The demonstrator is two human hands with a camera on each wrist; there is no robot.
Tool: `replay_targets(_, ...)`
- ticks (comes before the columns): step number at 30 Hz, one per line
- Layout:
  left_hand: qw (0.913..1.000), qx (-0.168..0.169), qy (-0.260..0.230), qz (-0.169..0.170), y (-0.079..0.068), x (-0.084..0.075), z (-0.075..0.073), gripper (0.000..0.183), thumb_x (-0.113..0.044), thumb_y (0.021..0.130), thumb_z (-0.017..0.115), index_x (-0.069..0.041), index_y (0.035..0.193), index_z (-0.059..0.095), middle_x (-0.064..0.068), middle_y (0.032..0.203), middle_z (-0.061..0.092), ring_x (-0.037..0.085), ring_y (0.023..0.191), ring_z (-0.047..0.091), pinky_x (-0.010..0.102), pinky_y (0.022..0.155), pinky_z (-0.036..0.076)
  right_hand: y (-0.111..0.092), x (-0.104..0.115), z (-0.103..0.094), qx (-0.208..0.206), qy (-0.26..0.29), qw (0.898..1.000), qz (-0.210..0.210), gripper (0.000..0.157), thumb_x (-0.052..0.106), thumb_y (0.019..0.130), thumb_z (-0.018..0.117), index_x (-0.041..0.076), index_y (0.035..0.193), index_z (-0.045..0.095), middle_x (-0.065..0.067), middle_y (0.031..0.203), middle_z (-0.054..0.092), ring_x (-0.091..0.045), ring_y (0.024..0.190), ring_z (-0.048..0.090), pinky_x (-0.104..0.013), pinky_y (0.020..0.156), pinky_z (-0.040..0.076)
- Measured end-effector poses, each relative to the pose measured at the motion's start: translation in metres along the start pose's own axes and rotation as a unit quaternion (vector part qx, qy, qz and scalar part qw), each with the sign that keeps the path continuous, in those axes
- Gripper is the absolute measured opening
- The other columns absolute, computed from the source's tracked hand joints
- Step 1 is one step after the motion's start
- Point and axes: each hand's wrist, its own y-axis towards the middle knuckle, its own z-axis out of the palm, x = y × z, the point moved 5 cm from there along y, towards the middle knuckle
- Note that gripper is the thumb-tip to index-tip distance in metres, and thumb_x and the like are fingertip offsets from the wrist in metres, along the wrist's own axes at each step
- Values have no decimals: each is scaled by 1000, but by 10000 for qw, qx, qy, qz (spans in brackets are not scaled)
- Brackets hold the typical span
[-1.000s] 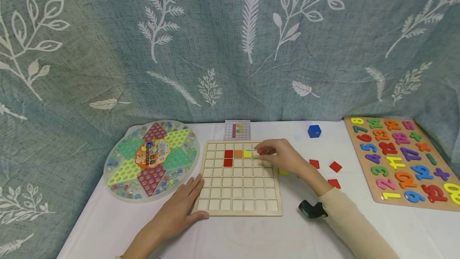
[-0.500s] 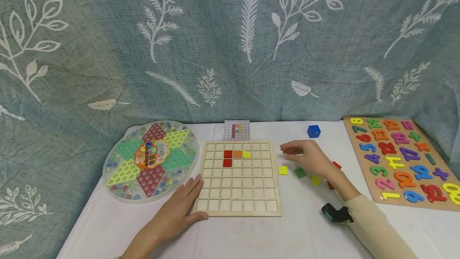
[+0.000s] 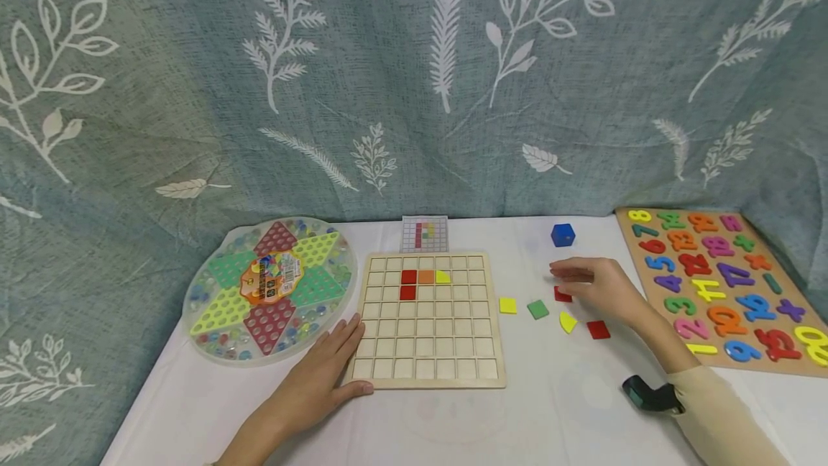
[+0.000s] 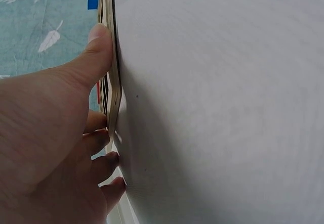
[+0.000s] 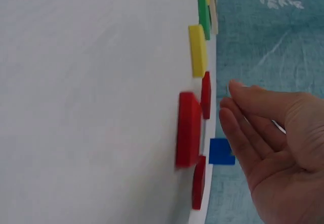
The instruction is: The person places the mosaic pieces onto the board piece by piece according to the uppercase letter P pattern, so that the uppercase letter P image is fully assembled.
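My left hand (image 3: 323,372) rests along the lower left edge of a wooden grid board (image 3: 420,369), thumb on its front edge and fingers on its left side. Two red square tiles (image 3: 408,293), an orange square tile (image 3: 426,277) and a yellow quarter-circle tile (image 3: 443,277) sit in the board's upper cells. My right hand (image 3: 604,290) hovers with bent fingers and nothing between them, its fingertips over a red tile (image 3: 563,295). In the right wrist view, three loose red tiles (image 5: 188,130) stand near the fingertips; one is hidden by the hand in the head view.
Right of the board lie a yellow square (image 3: 507,305), a green square (image 3: 537,309) and a yellow quarter-circle (image 3: 568,322). A pattern card (image 3: 425,244) and blue cube (image 3: 563,235) lie behind. A Chinese checkers set (image 3: 272,290) is left, a number puzzle board (image 3: 711,279) right.
My right hand has moved right, from over the board's upper right cells to above the loose red tiles, uncovering the yellow and green ones. My left hand has stayed in place.
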Motion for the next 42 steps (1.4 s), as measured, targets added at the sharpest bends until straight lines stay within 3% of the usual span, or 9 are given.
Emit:
replay_targets(6,10000,31,-48,-44,-1,1,0,90,-55,88,62,0,152,32,12,161,25,37,146,22,51,119,20,-6,-8,-3,84,-195,9997,-93,38,3,87,72,-2,124,65,-16,117,69,-35,111,64,-49,93,54)
replay_targets(27,10000,36,-83,-41,-2,3,2,90,-57,88,61,-1,152,31,11,161,24,36,146,21,51,119,19,-6,-3,-1,264,-342,9990,-99,39,-4,82,74,-1,121,67,-16,114,67,-31,101,63,-48,90,55)
replay_targets(36,10000,45,-58,-35,-1,3,2,89,-57,89,60,-1,152,31,11,161,24,37,146,21,52,119,20,-4,-2,-3,84,-199,9997,-112,36,-7,84,72,-1,119,67,-11,102,68,-27,95,65,-40,85,59)
replay_targets(42,10000,54,-67,-27,0,2,3,89,-57,89,60,-1,152,31,10,161,23,36,147,21,50,120,19,-3,-4,-3,118,199,9996,148,35,-5,88,68,-3,123,65,-13,106,69,-27,96,65,-24,79,58)
